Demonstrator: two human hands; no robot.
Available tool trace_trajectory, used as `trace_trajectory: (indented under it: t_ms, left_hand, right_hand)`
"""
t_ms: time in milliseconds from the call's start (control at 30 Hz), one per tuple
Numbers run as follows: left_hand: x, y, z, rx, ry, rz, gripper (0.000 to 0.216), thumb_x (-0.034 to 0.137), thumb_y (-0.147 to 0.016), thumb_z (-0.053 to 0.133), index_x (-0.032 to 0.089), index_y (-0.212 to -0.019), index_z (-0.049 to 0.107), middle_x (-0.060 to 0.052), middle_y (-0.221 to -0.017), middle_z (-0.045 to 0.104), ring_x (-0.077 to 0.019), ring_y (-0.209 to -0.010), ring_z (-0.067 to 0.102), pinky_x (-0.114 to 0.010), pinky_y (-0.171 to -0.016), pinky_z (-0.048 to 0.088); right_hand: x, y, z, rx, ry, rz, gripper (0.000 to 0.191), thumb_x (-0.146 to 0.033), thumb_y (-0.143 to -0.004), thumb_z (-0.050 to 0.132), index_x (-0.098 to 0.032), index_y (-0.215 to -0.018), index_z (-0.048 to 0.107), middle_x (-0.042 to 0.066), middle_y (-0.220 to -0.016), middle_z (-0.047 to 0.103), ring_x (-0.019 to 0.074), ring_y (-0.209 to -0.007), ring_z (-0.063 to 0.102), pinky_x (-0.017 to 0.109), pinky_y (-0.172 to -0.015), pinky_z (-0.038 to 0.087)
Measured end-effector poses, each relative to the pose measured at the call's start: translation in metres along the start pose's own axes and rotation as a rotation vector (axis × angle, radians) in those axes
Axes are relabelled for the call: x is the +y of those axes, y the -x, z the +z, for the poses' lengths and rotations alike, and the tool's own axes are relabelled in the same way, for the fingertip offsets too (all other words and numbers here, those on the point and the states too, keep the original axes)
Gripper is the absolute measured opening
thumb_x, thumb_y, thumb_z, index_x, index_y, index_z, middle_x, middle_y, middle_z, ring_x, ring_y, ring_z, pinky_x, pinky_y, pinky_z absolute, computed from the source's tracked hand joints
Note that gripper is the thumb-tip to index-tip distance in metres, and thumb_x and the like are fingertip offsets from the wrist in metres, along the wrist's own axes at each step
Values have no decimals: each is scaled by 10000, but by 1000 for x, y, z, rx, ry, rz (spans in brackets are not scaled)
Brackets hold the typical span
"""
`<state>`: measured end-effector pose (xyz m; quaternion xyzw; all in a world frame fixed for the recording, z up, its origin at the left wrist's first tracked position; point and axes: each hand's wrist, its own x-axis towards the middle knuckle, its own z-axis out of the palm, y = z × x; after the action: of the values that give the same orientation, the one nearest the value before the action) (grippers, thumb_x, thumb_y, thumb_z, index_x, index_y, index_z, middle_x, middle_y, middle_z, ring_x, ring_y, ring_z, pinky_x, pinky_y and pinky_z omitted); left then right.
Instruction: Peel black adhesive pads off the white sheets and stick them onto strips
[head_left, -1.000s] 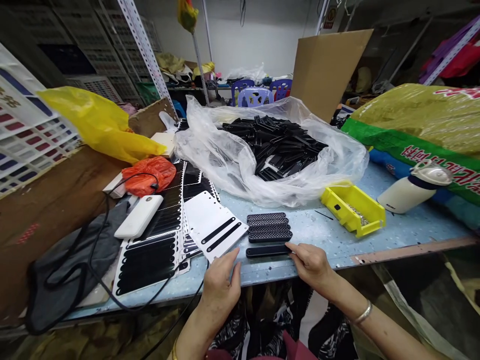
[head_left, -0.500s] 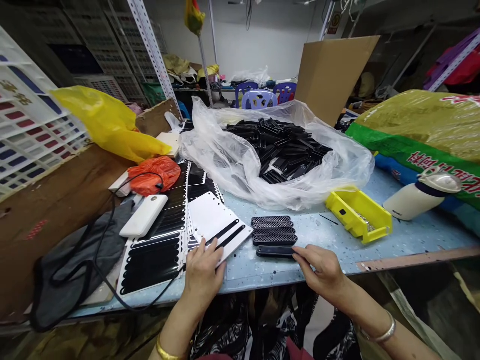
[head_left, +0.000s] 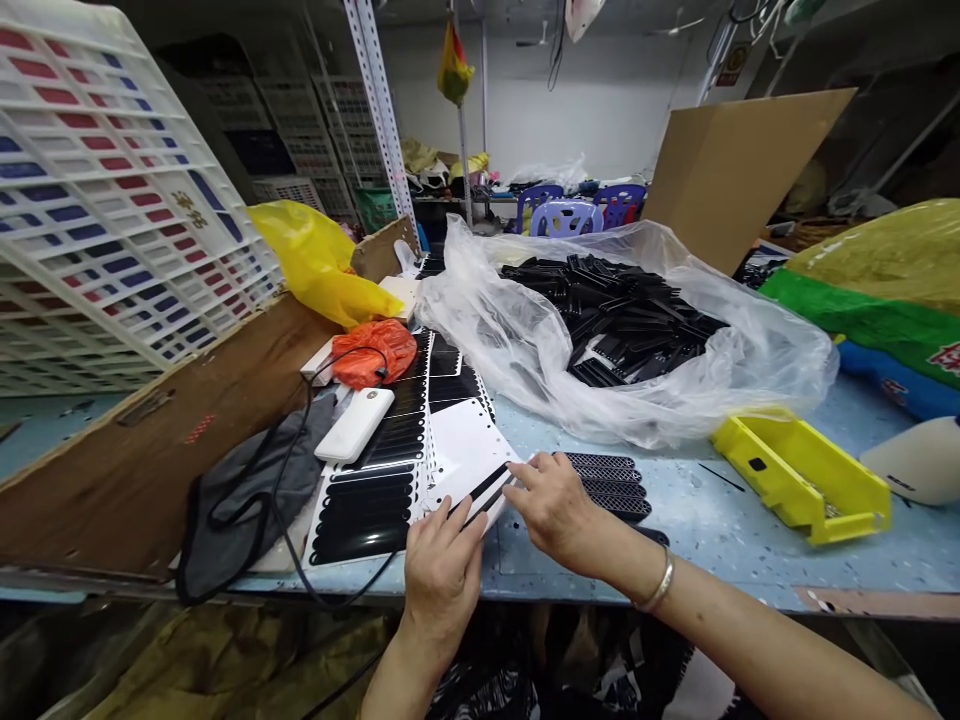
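Observation:
A white backing sheet (head_left: 465,440) carries narrow black strips (head_left: 487,484) near its front edge. My left hand (head_left: 444,560) rests on the front of this sheet, fingers stretched out beside the strips. At the sheet's right edge, my right hand (head_left: 559,508) has thumb and forefinger pinched at the end of a black strip; the fingertips partly hide it. Just beyond that hand lie several long black pieces with a perforated pattern (head_left: 609,482), side by side. A smooth-topped black piece (head_left: 657,537) is mostly hidden behind my right forearm.
More sheets of black strips (head_left: 367,510) lie at left, with a white power bank (head_left: 355,425) and cable. A clear plastic bag (head_left: 517,370) of black plastic parts (head_left: 622,310) spreads behind. At right are a yellow bin (head_left: 795,470) and a pale bottle (head_left: 919,460).
My right hand has left the smooth-topped black piece and moved left to the strips on the white sheet. My left hand stays on the sheet. The view has turned left.

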<state>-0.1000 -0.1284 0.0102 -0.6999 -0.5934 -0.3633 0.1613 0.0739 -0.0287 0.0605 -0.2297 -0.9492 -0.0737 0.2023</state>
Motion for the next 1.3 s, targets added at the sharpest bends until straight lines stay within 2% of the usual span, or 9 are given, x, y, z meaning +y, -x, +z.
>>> trace_trajectory:
  t_ms: [100, 233, 300, 400, 533, 733, 900, 1067, 1300]
  left_hand:
    - [1, 1, -10, 59, 141, -184, 172, 267, -814, 672, 226, -971, 729, -105, -1032, 755, -295, -952, 700, -410, -802, 507]
    - [5, -8, -23, 94, 535, -802, 259, 446, -748, 703, 188, -769, 718, -55, -660, 714, -193, -586, 665, -289, -563, 514]
    - [7, -18, -23, -10, 854, -1069, 361, 522, -730, 680, 165, -678, 683, -34, -539, 647, -148, -426, 588, -220, -383, 386]
    - [9, -30, -16, -141, 1183, -1258, 415, 535, -637, 737, 136, -604, 631, 4, -425, 557, -72, -272, 425, -165, -297, 195]
    - [9, -34, -8, -116, 1323, -1340, 328, 401, -532, 788, 124, -576, 618, -21, -431, 593, -81, -288, 470, -159, -306, 260]
    - [10, -26, -4, 6, 1284, -1330, 239, 320, -536, 776, 113, -605, 678, -5, -443, 586, -89, -360, 525, -155, -359, 308]
    - [13, -22, 1, 55, 1321, -1251, 203, 299, -577, 779, 122, -603, 681, 39, -441, 515, -32, -354, 377, -156, -358, 236]
    - [13, -24, 1, -3, 1344, -1160, 228, 293, -615, 756, 129, -529, 625, 33, -461, 508, -28, -371, 353, -159, -365, 215]
    - [16, -23, 2, -37, 1325, -1133, 229, 314, -621, 758, 127, -548, 649, 37, -454, 492, -35, -359, 372, -163, -365, 239]
  right_hand:
    - [7, 2, 10, -4, -9, 5, 146, -30, -626, 548, -174, -645, 565, 65, -682, 565, 199, -653, 441, 325, -584, 281]
    - [13, 10, 17, 160, -50, -34, 206, 14, -595, 470, -188, -606, 509, 53, -638, 497, 186, -605, 363, 322, -558, 257]
    - [11, 12, 19, 201, -85, -43, 226, 28, -618, 444, -193, -601, 491, 53, -640, 485, 188, -609, 356, 321, -560, 266]
    - [4, 15, 22, 230, -132, -52, 248, 30, -689, 421, -194, -605, 485, 55, -647, 478, 190, -623, 369, 315, -568, 287]
    - [-8, 19, 20, 212, -237, -8, 251, 5, -751, 430, -187, -609, 506, 55, -647, 504, 183, -625, 415, 302, -564, 326]
    - [-30, 8, 14, 185, -576, 245, 117, -137, -831, 549, -152, -890, 648, 38, -698, 590, 145, -607, 538, 253, -570, 406]
    - [-50, -6, 34, 142, -575, 416, 67, -124, -786, 575, -155, -774, 633, 30, -666, 598, 137, -573, 539, 242, -544, 389]
    - [-56, -13, 38, -8, -993, 707, 161, -272, -767, 651, -149, -665, 633, -28, -505, 523, 92, -465, 441, 195, -426, 297]
    - [-53, -17, 40, 67, -1239, 889, 156, -236, -709, 642, -140, -587, 630, -19, -493, 568, 90, -452, 480, 202, -436, 349]
